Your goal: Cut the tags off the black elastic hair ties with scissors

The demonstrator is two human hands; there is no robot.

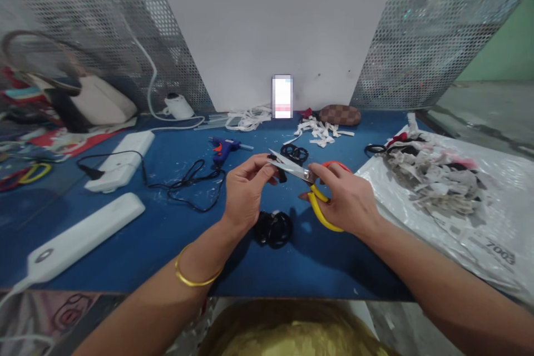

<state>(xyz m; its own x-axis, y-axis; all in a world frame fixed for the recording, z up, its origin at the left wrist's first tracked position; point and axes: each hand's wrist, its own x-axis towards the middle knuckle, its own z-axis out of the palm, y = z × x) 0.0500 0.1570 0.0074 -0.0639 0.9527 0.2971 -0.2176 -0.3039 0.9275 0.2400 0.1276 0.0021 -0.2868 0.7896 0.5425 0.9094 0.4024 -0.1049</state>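
My right hand (pixel 348 200) grips scissors (pixel 306 178) with a yellow and orange handle, blades open and pointing left. My left hand (pixel 247 192) pinches a small black piece (pixel 280 169) right at the blades, above the blue table (pixel 167 245). Below my hands a bundle of black elastic bands (pixel 273 229) lies on the table. Another black band cluster (pixel 294 153) sits just beyond the blades.
A blue glue gun (pixel 223 148) and black cable (pixel 189 183) lie left of centre, with white power strips (pixel 120 167) and a long white box (pixel 83 236) further left. White bows (pixel 321 130) and a brown pouch (pixel 340 115) sit at the back. A plastic bag with fabric scraps (pixel 434 172) covers the right.
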